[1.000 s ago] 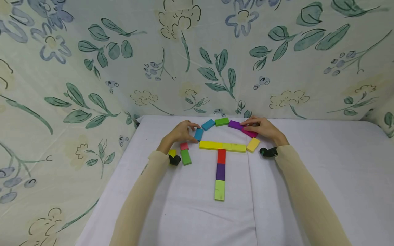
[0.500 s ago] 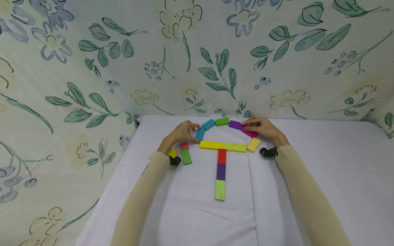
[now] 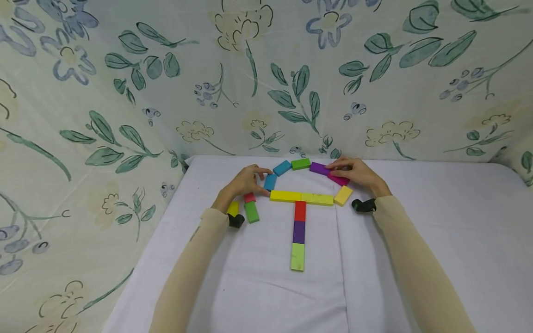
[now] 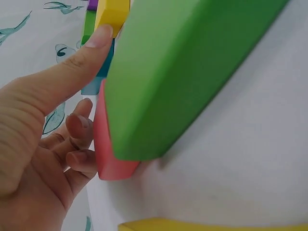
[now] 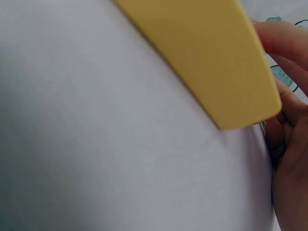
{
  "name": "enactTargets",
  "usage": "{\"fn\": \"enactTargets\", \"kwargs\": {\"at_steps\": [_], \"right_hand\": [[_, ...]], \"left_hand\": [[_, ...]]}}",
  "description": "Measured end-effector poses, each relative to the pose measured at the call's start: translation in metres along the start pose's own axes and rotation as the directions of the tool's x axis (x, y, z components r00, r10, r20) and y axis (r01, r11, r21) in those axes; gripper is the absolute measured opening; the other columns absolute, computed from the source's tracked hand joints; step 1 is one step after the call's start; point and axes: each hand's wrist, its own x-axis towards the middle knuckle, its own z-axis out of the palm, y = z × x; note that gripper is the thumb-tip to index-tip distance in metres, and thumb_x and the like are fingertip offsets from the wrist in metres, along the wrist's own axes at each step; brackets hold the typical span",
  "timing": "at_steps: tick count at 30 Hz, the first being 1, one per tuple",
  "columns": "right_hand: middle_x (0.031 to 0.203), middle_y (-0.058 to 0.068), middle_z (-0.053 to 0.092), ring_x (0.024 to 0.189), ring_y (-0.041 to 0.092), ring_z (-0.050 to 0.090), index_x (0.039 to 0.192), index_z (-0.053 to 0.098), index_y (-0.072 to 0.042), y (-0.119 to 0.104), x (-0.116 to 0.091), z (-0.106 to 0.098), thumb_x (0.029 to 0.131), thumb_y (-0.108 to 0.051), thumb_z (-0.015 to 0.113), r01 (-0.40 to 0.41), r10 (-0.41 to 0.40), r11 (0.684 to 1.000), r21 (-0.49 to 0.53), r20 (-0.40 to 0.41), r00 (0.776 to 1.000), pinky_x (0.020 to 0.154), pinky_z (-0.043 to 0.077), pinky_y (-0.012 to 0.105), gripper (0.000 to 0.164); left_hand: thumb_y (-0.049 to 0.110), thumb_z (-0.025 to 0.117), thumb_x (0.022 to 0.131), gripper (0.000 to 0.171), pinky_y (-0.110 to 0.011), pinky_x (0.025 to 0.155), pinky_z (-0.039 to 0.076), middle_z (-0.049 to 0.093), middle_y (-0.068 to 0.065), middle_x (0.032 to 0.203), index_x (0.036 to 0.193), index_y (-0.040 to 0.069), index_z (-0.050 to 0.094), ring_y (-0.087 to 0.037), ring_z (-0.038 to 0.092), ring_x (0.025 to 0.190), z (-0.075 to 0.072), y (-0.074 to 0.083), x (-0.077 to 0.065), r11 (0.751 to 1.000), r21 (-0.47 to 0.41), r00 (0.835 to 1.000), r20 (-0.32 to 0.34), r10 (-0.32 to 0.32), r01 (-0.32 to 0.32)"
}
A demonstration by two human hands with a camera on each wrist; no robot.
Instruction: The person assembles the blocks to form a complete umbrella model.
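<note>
My left hand (image 3: pixel 245 180) pinches a blue block (image 3: pixel 270 182) lengthwise, index finger at its far end and thumb at its near end. In the left wrist view the thumb tip touches the end of a yellow block (image 4: pixel 114 18). My right hand (image 3: pixel 354 172) holds the right end of a purple block (image 3: pixel 319 169) between index finger and thumb, over where it meets a magenta block (image 3: pixel 339 180). These blocks, a second blue block (image 3: pixel 282 168) and a green block (image 3: pixel 300 164) form an arch above a row of two yellow blocks (image 3: pixel 316 199).
A yellow-orange block (image 3: pixel 343 196) sits right of the row. Red (image 3: pixel 300 211), dark purple (image 3: pixel 299 232) and lime (image 3: pixel 297 257) blocks form a stem below. Near my left wrist lie a pink block (image 3: pixel 250 197), another green block (image 3: pixel 251 212) and another yellow block (image 3: pixel 233 208).
The left blue block has shifted slightly right, closer to the yellow row and the other blue block, with my left hand on it. My right hand stays in place.
</note>
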Motion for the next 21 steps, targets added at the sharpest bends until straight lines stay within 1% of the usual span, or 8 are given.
{"fn": "enactTargets", "kwargs": {"at_steps": [5, 10, 16, 21], "right_hand": [[0.136, 0.010, 0.054, 0.131, 0.032, 0.041, 0.130, 0.074, -0.019, 0.0002, 0.0003, -0.0004, 0.098, -0.036, 0.072, -0.006, 0.006, 1.000, 0.005, 0.006, 1.000, 0.118, 0.029, 0.060, 0.037], [0.136, 0.011, 0.055, 0.130, 0.031, 0.042, 0.130, 0.074, -0.019, 0.0000, -0.0002, 0.0000, 0.098, -0.035, 0.072, 0.000, 0.000, 1.000, -0.005, 0.003, 1.000, 0.118, 0.030, 0.058, 0.036], [0.136, 0.011, 0.055, 0.130, 0.032, 0.042, 0.131, 0.073, -0.019, -0.0008, -0.0010, 0.0003, 0.099, -0.036, 0.071, -0.008, 0.008, 1.000, -0.011, 0.003, 1.000, 0.118, 0.031, 0.059, 0.037], [0.136, 0.011, 0.055, 0.130, 0.031, 0.042, 0.132, 0.073, -0.018, -0.0016, -0.0010, 0.0004, 0.099, -0.034, 0.071, -0.009, 0.009, 1.000, 0.007, 0.003, 1.000, 0.118, 0.030, 0.058, 0.036]], "left_hand": [[0.033, 0.092, 0.079, 0.066, -0.030, 0.084, 0.048, 0.062, -0.004, 0.115, 0.139, 0.028, 0.066, -0.023, 0.053, 0.100, 0.0008, 0.0024, -0.0028, 1.000, -0.003, 1.000, -0.008, 0.005, -0.005], [0.029, 0.091, 0.081, 0.064, -0.029, 0.081, 0.046, 0.063, -0.004, 0.113, 0.140, 0.026, 0.066, -0.023, 0.052, 0.097, 0.0013, 0.0035, -0.0041, 0.999, -0.030, 1.000, -0.012, 0.014, -0.015], [0.026, 0.089, 0.084, 0.061, -0.028, 0.080, 0.045, 0.064, -0.005, 0.114, 0.140, 0.025, 0.066, -0.022, 0.052, 0.097, 0.0025, 0.0033, -0.0027, 0.998, -0.060, 1.000, -0.005, 0.013, -0.013], [0.025, 0.088, 0.084, 0.061, -0.028, 0.080, 0.045, 0.064, -0.005, 0.114, 0.141, 0.024, 0.066, -0.023, 0.052, 0.096, 0.0027, 0.0025, -0.0017, 0.997, -0.066, 1.000, -0.005, 0.024, -0.025]]}}
